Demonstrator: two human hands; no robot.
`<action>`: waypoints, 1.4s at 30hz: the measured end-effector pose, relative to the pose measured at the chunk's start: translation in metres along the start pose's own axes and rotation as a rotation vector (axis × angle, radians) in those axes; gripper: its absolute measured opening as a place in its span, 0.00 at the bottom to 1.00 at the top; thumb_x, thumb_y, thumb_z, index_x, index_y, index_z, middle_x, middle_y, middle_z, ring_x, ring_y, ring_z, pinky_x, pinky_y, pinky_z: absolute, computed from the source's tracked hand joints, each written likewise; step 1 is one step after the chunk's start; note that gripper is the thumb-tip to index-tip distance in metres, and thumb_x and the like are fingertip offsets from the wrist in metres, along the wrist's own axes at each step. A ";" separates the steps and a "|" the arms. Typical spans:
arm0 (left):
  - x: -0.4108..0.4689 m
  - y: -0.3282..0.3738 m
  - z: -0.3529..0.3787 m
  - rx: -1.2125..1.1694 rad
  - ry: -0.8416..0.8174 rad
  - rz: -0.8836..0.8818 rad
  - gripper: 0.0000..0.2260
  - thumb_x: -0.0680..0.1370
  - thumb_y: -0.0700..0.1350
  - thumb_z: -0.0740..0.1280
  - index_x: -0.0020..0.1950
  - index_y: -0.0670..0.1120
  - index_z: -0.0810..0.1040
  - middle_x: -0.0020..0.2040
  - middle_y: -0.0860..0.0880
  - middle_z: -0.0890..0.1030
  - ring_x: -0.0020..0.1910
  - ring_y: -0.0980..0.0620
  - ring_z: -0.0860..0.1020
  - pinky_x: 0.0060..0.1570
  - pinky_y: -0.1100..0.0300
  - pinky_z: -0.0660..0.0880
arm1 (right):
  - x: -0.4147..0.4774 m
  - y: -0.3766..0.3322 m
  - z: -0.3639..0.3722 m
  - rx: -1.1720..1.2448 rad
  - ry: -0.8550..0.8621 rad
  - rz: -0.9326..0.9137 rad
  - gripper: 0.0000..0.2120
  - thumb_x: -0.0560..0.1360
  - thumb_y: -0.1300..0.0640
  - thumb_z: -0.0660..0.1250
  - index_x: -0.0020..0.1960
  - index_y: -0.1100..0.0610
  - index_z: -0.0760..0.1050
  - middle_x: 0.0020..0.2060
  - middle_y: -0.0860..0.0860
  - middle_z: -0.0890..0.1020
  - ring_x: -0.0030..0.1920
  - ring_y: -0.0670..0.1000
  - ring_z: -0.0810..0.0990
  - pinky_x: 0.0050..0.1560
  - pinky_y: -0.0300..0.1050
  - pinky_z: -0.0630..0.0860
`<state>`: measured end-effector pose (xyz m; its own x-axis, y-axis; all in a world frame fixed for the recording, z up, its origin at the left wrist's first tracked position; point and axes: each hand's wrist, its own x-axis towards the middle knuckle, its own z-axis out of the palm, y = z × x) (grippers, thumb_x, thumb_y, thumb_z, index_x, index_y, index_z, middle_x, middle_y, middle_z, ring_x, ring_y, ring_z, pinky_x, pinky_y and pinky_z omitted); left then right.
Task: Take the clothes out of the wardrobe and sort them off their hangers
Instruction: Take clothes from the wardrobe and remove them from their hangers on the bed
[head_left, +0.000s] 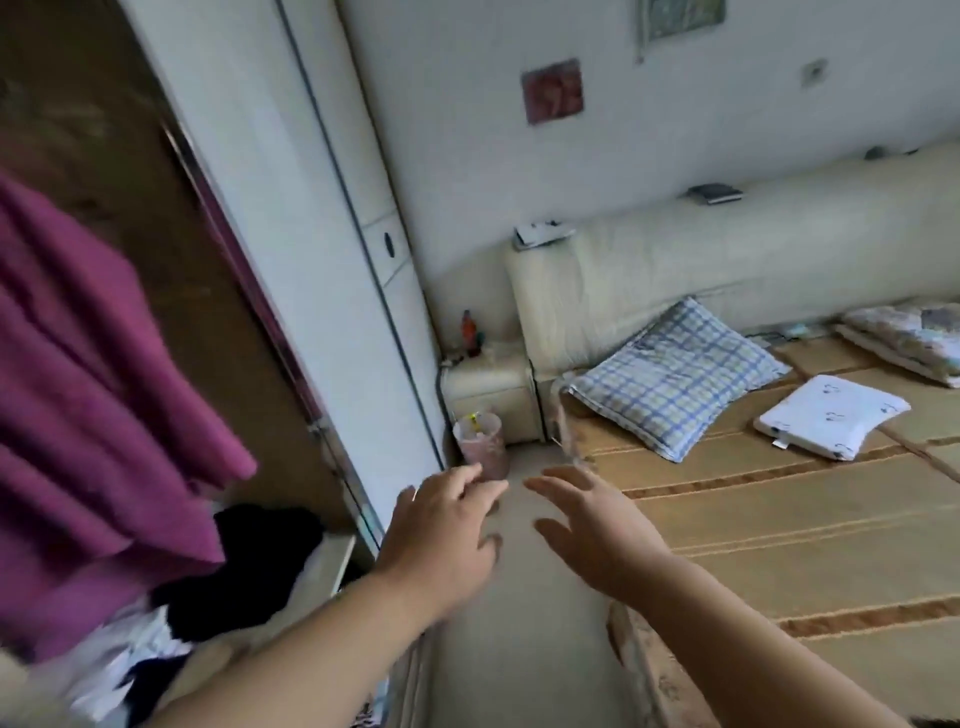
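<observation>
Now: both hands empty between wardrobe and bed

At the far left, the wardrobe is seen open, its brown interior exposed. A purple garment is hung inside it, its folds draped down and to the right; whatever it hangs from is not shown. Below its hem, a black garment is laid on a pale ledge, and a heap of white and dark clothes is piled in the bottom left corner, partly blurred. Just to the right, the white sliding door is set along the wardrobe's edge.

The left hand is held out over the floor, near the door's lower end. Its grip is apart: the fingers are spread and loosely bent, and nothing is held. The right hand is extended just beside it, without contact between the two. Its grip is likewise apart, with fingers straight and nothing gripped.

Beyond the fingertips, a pink bin is placed on the floor against a cream nightstand, on which a small bottle is stood. Further right, the bed is covered by a woven mat. A checked pillow is propped against the padded headboard, and a white pillow is laid flat on the mat beside it.
</observation>
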<state>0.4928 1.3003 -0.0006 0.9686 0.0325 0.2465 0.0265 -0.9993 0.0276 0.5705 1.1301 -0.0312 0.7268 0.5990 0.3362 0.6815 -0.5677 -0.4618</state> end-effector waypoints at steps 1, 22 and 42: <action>-0.009 -0.023 -0.022 0.047 0.043 -0.036 0.27 0.73 0.55 0.63 0.72 0.59 0.64 0.74 0.53 0.62 0.72 0.53 0.60 0.69 0.54 0.59 | 0.019 -0.028 0.002 0.010 0.011 -0.062 0.22 0.76 0.50 0.63 0.69 0.43 0.68 0.69 0.45 0.68 0.67 0.50 0.69 0.66 0.42 0.67; -0.087 -0.232 -0.375 0.876 0.699 -0.605 0.24 0.70 0.59 0.64 0.66 0.57 0.70 0.75 0.49 0.61 0.76 0.46 0.49 0.71 0.40 0.47 | 0.268 -0.411 -0.034 0.269 0.203 -0.686 0.27 0.73 0.49 0.67 0.71 0.48 0.66 0.62 0.53 0.74 0.60 0.51 0.74 0.60 0.40 0.68; -0.050 -0.259 -0.425 1.230 1.089 -0.966 0.30 0.71 0.36 0.60 0.72 0.30 0.58 0.71 0.28 0.60 0.69 0.31 0.64 0.63 0.42 0.69 | 0.505 -0.555 0.004 0.335 0.100 -0.928 0.12 0.78 0.58 0.59 0.59 0.63 0.71 0.58 0.60 0.76 0.58 0.60 0.75 0.54 0.46 0.71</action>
<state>0.3320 1.5656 0.3917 -0.0234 0.0154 0.9996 0.9967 -0.0778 0.0245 0.5594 1.7497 0.3917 -0.0683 0.6662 0.7427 0.9358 0.3008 -0.1838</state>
